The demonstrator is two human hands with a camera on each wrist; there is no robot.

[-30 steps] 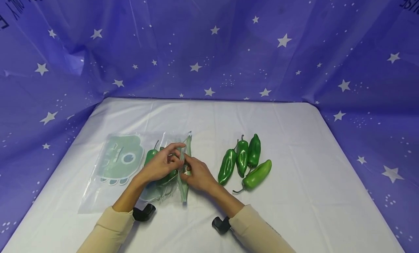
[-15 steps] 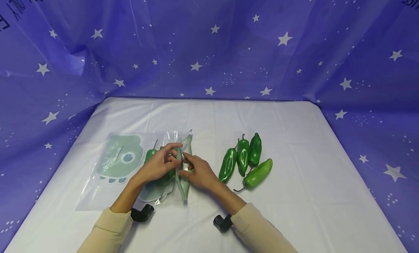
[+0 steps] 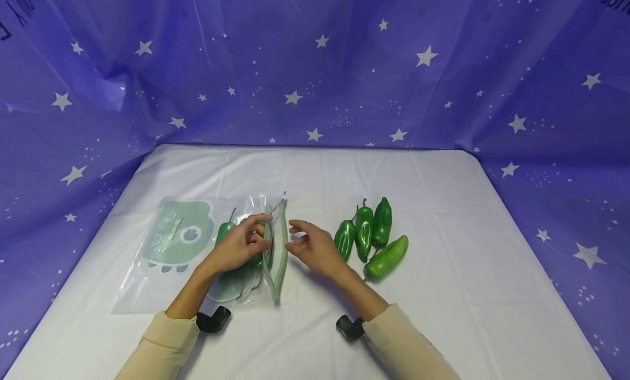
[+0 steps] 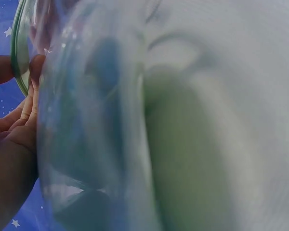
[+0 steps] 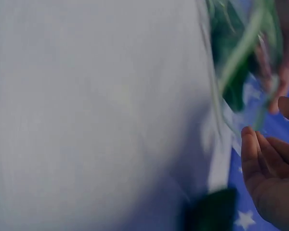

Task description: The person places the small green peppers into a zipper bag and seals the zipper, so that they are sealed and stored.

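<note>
Clear plastic bag [image 3: 197, 249] lies on the tabletop [image 3: 443, 205], towards the person's left, its green-edged mouth facing right and parted. Dark green peppers [image 3: 226, 231] rest inside, near that mouth; their number is hard to tell, since the plastic glares and a hand covers part of them. The left hand [image 3: 235, 251] pinches the left lip of the mouth. The right hand [image 3: 316, 252] holds nothing, its fingers spread just beside the right lip [image 3: 284, 254]; whether a fingertip grazes it cannot be told. Four loose peppers [image 3: 364, 232] lie clustered to the right, the leftmost partly covered by the right hand.

The gap between the lips seems to depend on the left hand alone. Should that pinch slacken, the limp film would probably sag and the lips fall together. Too firm a pull could instead drag the bag across the cloth. With peppers lying so close behind the mouth, raising or tilting the bag might let one roll out. Their curved stems could catch on the edging or poke the thin film. A low sweep of the right forearm might scatter the loose cluster.
</note>
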